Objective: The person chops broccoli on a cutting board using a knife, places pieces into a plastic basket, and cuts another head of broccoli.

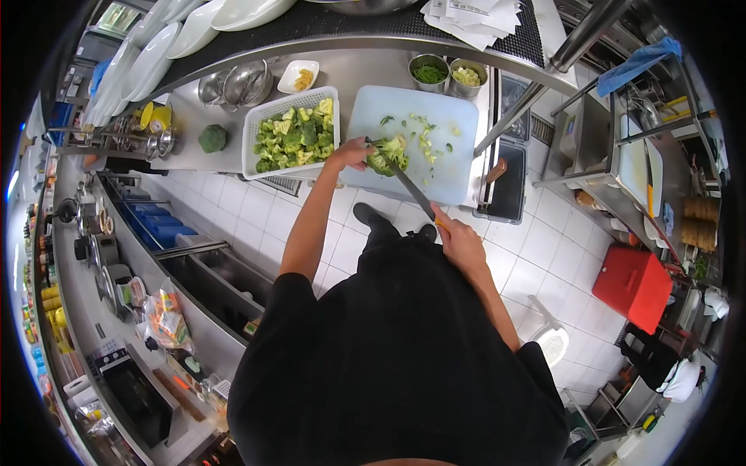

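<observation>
I observe two hands, one knife and one head of broccoli in the work position. The right hand (460, 239) is wrapped around the handle of the knife (416, 194). The left hand (351, 155) has its fingers drawn in, gripping the left edge of the broccoli head (386, 158). I cannot make out each fingertip, nor the small dark shape beside them. The broccoli head lies on the left part of one cutting board (451, 167); the blade reaches it from the lower right, and its tip is hard to separate from the florets.

Right of the broccoli head, loose scraps (426, 140) lie scattered on the board, too small to count reliably. Left of the board stands one white basket (250, 136) of broccoli pieces (295, 138); they overlap, so the lower ones are hidden and I give no count. One more broccoli head (212, 138) sits on the counter farther left.

Behind the board stand two metal tubs, one with chopped greens (428, 74), one with paler pieces (466, 76). Behind the basket is one small white dish (289, 80) of yellow pieces. The white plates (194, 31) at upper left are cut off by the picture's edge.
</observation>
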The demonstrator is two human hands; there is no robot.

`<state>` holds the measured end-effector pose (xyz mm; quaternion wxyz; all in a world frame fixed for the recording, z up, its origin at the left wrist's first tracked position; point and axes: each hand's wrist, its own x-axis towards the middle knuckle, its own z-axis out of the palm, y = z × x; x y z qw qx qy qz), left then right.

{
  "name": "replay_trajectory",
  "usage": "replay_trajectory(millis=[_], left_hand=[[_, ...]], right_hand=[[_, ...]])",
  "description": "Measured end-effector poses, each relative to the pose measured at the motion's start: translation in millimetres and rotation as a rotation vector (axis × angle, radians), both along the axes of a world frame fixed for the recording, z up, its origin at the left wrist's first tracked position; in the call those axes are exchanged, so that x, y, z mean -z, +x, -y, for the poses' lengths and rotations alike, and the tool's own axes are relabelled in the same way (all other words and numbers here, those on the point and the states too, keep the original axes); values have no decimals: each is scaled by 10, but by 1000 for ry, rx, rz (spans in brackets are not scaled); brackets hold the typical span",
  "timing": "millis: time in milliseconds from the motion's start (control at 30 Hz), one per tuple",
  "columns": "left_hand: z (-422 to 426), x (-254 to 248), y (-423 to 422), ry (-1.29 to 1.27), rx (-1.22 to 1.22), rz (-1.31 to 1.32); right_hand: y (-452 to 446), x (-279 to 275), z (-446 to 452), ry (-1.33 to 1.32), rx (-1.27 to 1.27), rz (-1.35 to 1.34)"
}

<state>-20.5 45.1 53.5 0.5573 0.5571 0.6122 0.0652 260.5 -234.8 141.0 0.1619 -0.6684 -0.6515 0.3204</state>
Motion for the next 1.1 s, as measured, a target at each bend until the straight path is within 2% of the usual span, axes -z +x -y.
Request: replay_trajectory(millis=[67,167,267,367,467,567,700,900,1000,1067,1100], left_hand=[[63,213,-62,-119,-100,181],[44,466,-129,-45,-140,271],[267,362,-6,135,-323,444],[496,204,259,377,-432,297],[585,213,379,446,-481,236],[646,261,396,506,-486,201],[637,427,378,645,-409,98],[576,564,383,745,-340,85],[599,550,332,727,-316,146],[551,536,307,699,-295,186],[563,461,309,575,-358,271]], right_hand=[[-11,-45,14,6,6,9],[-2,-164,65,23,12,19],[-15,-407,82,62,33,26],[-61,-400,38,95,33,56],[-74,-176,-49,73,7,101],[-71,-185,-52,77,-36,177],[-119,-346,-64,142,20,115],[-163,-186,-75,32,-44,266],[-110,-330,-157,-6,-47,206],[86,-159,-261,-25,-18,-96],[202,-91,-314,-36,-4,-246]])
